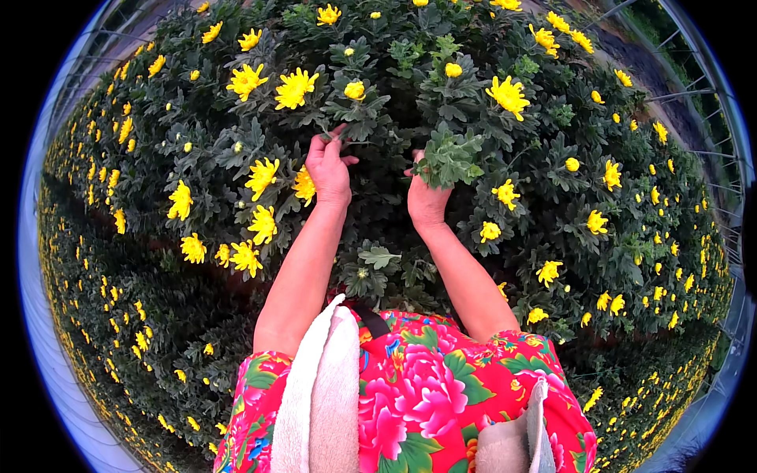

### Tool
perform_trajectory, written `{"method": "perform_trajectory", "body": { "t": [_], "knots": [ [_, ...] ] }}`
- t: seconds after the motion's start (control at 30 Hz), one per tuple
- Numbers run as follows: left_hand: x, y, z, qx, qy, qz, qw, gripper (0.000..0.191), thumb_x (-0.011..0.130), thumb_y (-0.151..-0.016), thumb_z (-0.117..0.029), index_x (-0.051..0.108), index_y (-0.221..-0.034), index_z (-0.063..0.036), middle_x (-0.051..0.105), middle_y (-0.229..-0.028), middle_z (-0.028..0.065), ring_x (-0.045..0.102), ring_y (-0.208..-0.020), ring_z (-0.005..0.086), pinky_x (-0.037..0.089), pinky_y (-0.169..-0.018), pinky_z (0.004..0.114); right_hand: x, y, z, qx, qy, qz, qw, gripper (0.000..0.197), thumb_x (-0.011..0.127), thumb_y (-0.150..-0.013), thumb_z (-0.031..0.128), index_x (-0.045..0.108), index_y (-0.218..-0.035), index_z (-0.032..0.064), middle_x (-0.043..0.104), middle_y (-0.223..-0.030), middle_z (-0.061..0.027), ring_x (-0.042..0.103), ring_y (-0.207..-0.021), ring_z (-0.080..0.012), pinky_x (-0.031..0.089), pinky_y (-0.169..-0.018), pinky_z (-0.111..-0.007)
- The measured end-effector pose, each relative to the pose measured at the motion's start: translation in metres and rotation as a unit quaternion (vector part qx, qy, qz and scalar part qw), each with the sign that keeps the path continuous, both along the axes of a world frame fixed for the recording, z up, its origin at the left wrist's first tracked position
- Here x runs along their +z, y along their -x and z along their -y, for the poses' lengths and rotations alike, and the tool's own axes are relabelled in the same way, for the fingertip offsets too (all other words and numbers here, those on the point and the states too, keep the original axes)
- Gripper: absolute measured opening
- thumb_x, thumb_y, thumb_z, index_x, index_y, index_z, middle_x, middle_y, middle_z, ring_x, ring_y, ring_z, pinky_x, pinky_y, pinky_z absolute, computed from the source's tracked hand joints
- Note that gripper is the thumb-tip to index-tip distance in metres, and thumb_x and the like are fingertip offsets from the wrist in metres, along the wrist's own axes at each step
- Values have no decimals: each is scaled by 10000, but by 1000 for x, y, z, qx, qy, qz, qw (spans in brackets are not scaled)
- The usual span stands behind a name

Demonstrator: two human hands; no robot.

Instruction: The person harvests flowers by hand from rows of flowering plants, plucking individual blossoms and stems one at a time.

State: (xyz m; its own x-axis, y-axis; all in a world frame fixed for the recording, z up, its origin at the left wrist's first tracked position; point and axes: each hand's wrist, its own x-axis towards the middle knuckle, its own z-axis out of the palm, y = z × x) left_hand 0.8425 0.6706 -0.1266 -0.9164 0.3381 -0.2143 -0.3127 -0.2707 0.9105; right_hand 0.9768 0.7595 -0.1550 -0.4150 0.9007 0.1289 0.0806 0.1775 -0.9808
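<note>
My left hand (331,165) reaches into the chrysanthemum foliage, its thumb and fingertips close around leaves or a stem below a yellow, half-open chrysanthemum bud (355,90). Whether it grips the stem is hard to see. An orange-yellow bloom (305,185) lies just left of that wrist. To the right, my right hand (427,186) is partly covered by a pale green leafy shoot (450,156); its fingers curl near the shoot's base, and their hold is hidden. Dark foliage fills the gap between both hands. Open yellow chrysanthemums (294,88) stand beyond them.
Dense chrysanthemum rows with yellow blooms (508,97) spread out on all sides. Darker gaps run between rows at lower left and right. A greenhouse frame (689,91) and a soil path show at the upper right. A pale towel (334,390) hangs over my floral clothing.
</note>
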Motion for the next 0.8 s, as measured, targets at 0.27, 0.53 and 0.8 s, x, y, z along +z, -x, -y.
{"method": "perform_trajectory", "body": {
  "t": [0.27, 0.53, 0.8],
  "knots": [
    [4, 1, -10, -47, -5, -5, 999, 137, 474, -898, -45, 571, -994, -55, 653, -1105, 90, 639, -815, 149, 462, -518, 214, -23, 56, -41, 130, 62, -7, 990, 355, 490, -958, 145, 512, -1296, 39, 601, -1100, -35, 572, -895, -124, 473, -708, -278],
    [9, -6, -4, -73, -35, -74, 994, 177, 605, -882, -50, 583, -1058, -51, 641, -931, 28, 617, -713, 100, 415, -495, 195, 17, 76, -52, 319, 196, 18, 927, 205, 624, -800, 35, 611, -1005, 43, 601, -816, -19, 527, -629, -92, 427, -498, -257],
    [-4, -2, -1, 3, 49, -35, 998, 89, 630, -887, -80, 638, -971, -51, 631, -799, -6, 553, -638, 52, 397, -485, 195, 2, 64, -23, 123, 272, -104, 949, 94, 599, -892, 56, 595, -946, -22, 644, -835, -78, 633, -669, -133, 484, -488, -259]
  ]
}}
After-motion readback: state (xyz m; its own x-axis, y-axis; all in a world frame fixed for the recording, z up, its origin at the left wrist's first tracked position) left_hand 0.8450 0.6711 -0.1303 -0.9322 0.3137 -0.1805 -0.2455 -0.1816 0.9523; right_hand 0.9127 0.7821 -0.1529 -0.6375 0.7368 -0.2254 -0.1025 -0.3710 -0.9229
